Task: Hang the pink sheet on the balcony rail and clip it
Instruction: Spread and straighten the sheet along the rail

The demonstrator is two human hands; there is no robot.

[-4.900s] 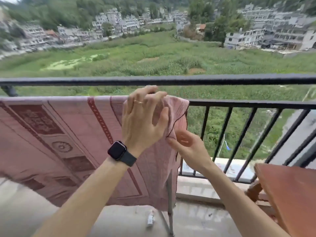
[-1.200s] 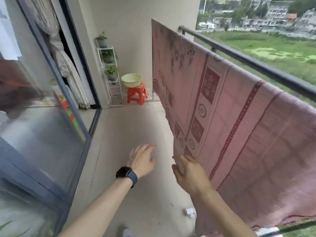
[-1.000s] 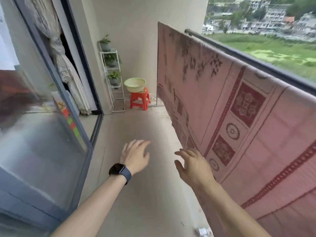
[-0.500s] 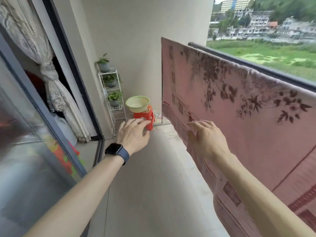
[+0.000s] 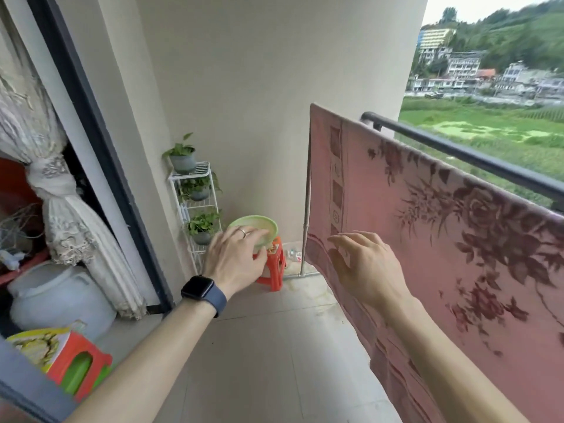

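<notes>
The pink sheet (image 5: 427, 215), printed with dark red flowers, hangs over the black balcony rail (image 5: 464, 157) along the right side, reaching from the far end to the frame's right edge. My right hand (image 5: 366, 267) is raised in front of the sheet's lower far part, fingers loosely spread and holding nothing. My left hand (image 5: 235, 261), with a ring and a dark watch on the wrist, is stretched out over the floor toward the far corner, fingers relaxed and empty. No clip shows on the sheet.
A green basin (image 5: 256, 228) sits on an orange stool (image 5: 271, 267) in the far corner, beside a white plant rack (image 5: 195, 209) with potted plants. On the left are a dark door frame (image 5: 100, 148), a lace curtain (image 5: 61, 215) and a white jug (image 5: 58, 297). Grey tiled floor (image 5: 274, 361) runs ahead.
I turned from the sheet's right end to face left along the balcony. The far corner with stool and basin came nearer, and both hands rose, empty, toward it.
</notes>
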